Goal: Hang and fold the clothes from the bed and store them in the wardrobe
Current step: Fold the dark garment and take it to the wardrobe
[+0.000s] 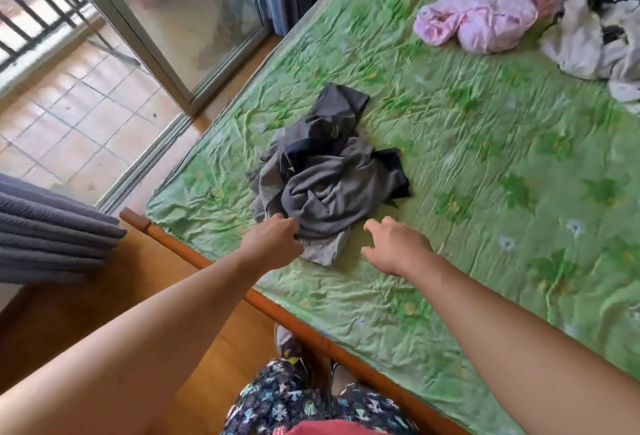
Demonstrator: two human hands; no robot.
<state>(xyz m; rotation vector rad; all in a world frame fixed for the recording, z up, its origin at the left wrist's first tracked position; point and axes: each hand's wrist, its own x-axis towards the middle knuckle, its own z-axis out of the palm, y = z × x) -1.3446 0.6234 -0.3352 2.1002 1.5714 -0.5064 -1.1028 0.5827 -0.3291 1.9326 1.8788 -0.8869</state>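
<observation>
A crumpled heap of grey and dark clothes point(329, 171) lies on the bed's green flowered sheet point(467, 164), near its front edge. My left hand point(273, 240) grips the near edge of the grey garment at the bottom of the heap. To the right of the heap my right hand point(394, 244) hovers over the sheet with its fingers spread and slightly bent, holding nothing. At the far right lie a pink garment point(481, 19) and a white and dark pile of clothes point(599, 26). The wardrobe is out of sight.
The bed's wooden frame point(214, 268) runs diagonally in front of me. A grey curtain point(52, 240) hangs at the left. A sliding glass door point(180, 19) beyond the bed's left side opens onto a tiled balcony point(69, 116) with railings.
</observation>
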